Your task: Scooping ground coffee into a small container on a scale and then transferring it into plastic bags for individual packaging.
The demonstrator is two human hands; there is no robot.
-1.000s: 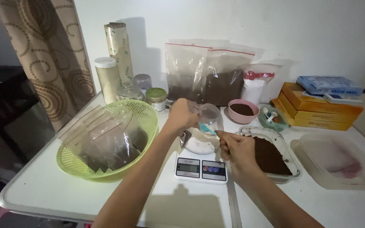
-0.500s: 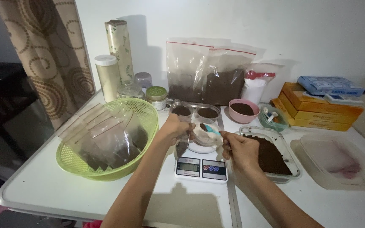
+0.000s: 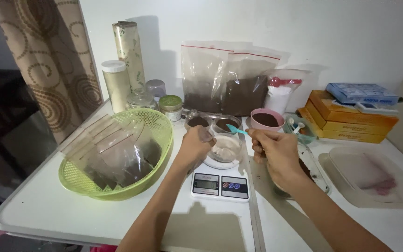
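On the digital scale [image 3: 219, 183], centre of the white table [image 3: 47, 210], sits a small clear cup [image 3: 225, 148] w/ pale contents. Change vs 1 s ago: the left hand [image 3: 193, 148] held that cup raised above the scale; half a sec ago it was coming down; now it's on the platform, so the cup looks set for weighing/dosing. Left hand now curled loosely beside the cup, fingers against its left rim, steadying it rather than lifting it. Right hand [image 3: 276, 151] closed around the handle of a teal spoon [image 3: 235, 130], bowl end pointing left and poised just over the cup's upper right rim; can't tell if the spoon carries powder. So the cup lies between both hands: touching the left, just below/left of the spoon tip. Nearby: pink bowl [image 3: 267, 120] of brown powder just behind the right hand, tray of brown powder [image 3: 314, 172] under the right wrist, green basket [image 3: 117, 161] of clear bags to the left, zip bags [image 3: 229, 79] against the wall.
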